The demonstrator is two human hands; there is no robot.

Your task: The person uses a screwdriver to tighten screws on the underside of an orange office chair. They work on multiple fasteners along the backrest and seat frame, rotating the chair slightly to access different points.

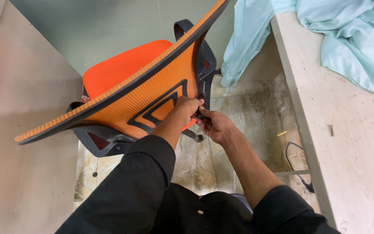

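Nearest: black sleeves [130, 190] of mine fill the bottom of the view, both forearms reaching forward and up.
Left hand: my left hand [186, 109] is curled shut, fingers pressed against the rear of the orange mesh chair backrest with its black plastic frame [126, 93], right beside the black upright bracket [205, 71].
Right hand: my right hand [214, 125] is closed too, fingertips pinching something small and dark at the bracket's lower end; what it is I cannot tell.
Where the chair is: straight ahead of me, just beyond both hands, standing on the mottled beige tiled floor [239, 108], its orange seat cushion [122, 67] on the far side of the backrest.
Long axis: the backrest's top edge runs as a long diagonal from lower left to upper right across the view; the bracket runs roughly top to bottom at its right end.
Nearer hand: both meet at the same spot, touching each other; the left sits slightly higher and against the mesh, the right just below.
Right side: a pale wooden table [351, 130] with a light blue cloth [351, 39] draped over its far end.
Left side: a pale wood panel [22, 108].
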